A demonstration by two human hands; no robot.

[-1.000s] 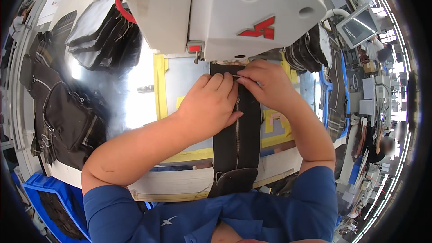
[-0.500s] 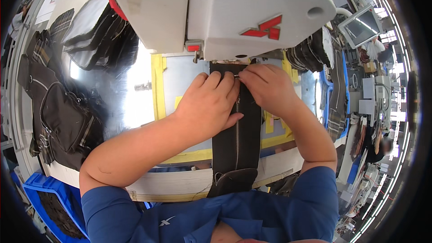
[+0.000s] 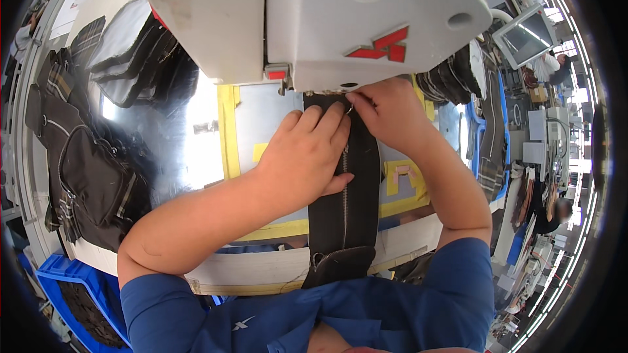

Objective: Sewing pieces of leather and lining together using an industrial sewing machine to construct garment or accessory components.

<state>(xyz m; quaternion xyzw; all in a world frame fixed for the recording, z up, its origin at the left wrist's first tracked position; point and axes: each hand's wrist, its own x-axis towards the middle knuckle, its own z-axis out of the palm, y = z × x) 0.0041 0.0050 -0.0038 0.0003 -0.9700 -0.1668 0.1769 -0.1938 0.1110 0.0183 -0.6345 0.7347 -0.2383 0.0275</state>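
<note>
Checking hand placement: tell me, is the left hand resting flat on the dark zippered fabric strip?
Yes, the left hand lies palm-down on the dark zippered fabric strip, fingers toward the white sewing machine.

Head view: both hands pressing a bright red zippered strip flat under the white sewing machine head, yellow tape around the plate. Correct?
Not quite: the zippered strip is dark brown to black, not red. The head view shows it. The rest holds: the left hand and right hand press it flat under the white sewing machine head, with yellow tape around the plate.
</note>
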